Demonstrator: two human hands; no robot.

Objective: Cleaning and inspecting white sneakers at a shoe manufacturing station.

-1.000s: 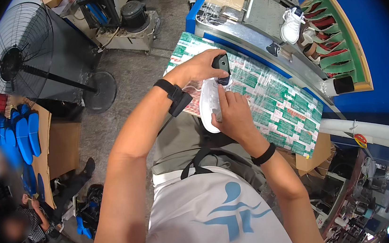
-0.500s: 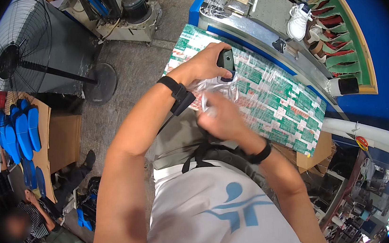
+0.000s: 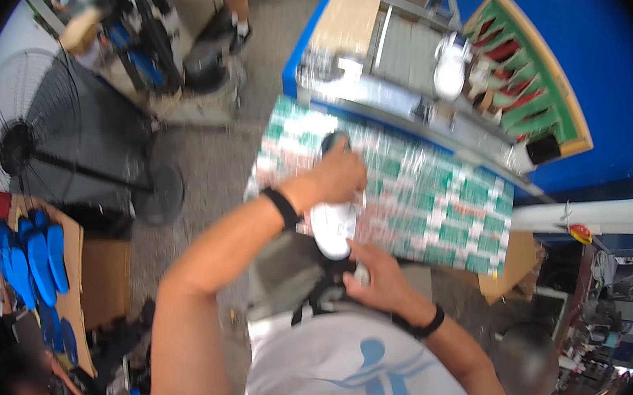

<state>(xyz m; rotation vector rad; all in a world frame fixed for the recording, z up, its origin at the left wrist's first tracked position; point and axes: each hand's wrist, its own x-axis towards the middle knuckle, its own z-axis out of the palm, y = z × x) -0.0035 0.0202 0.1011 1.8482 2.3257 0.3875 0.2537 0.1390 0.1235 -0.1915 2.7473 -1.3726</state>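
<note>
A white shoe (image 3: pixel 333 230) lies in front of me at the near edge of a table covered in green, white and red patterned sheet, its toe toward me. A dark block (image 3: pixel 335 143) shows at its far end, partly behind my fingers. My left hand (image 3: pixel 337 174) is closed over the shoe's upper part from above, blurred by motion. By the toe, my right hand (image 3: pixel 380 277) is curled, its fingertips at the shoe's side. A small whitish thing (image 3: pixel 361 273) sits between its thumb and fingers; its kind is unclear.
Beyond the patterned table (image 3: pixel 441 207) runs a metal-topped bench holding another white shoe (image 3: pixel 451 68) and a green-lined rack (image 3: pixel 552 88) of shoe pieces. A standing fan (image 3: pixel 18 148) and blue insoles (image 3: pixel 33 258) on cardboard are at left. People are nearby.
My left hand has turned and come nearer, now gripping from above. The shoe's white toe has come into sight toward me. My right hand has moved down beside the toe.
</note>
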